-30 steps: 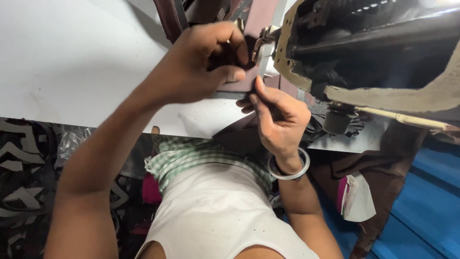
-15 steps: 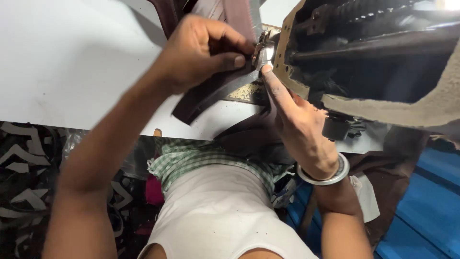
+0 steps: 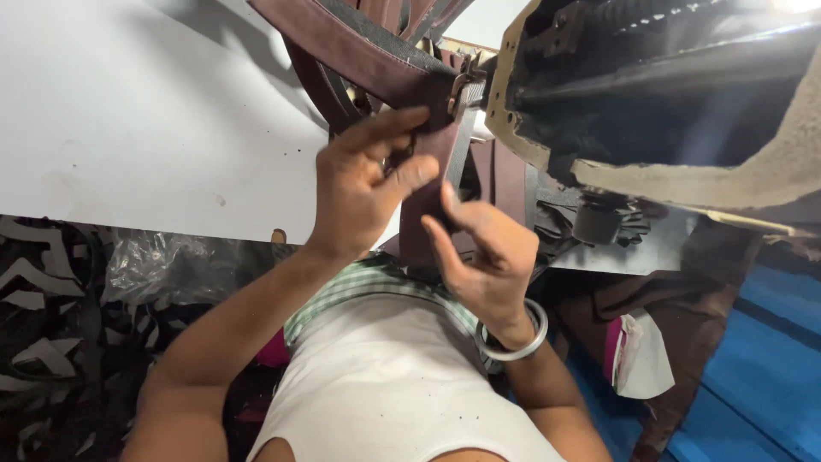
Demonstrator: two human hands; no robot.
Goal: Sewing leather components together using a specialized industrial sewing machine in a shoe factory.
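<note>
Pinching a dark brown leather strap [image 3: 428, 162] at upper centre of the frame, my left hand [image 3: 363, 184] has thumb and fingers clamped on it beside the sewing machine [image 3: 650, 103]. My right hand [image 3: 479, 252] sits just below, fingers loosely apart, touching the strap's lower end over the white tabletop [image 3: 128, 128] edge.

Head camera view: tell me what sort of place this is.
Probably a small leather-stitching workshop. A worn industrial sewing machine sits on a white worktable, both hands work a brown leather strap at it, and more brown straps hang beside it.
</note>
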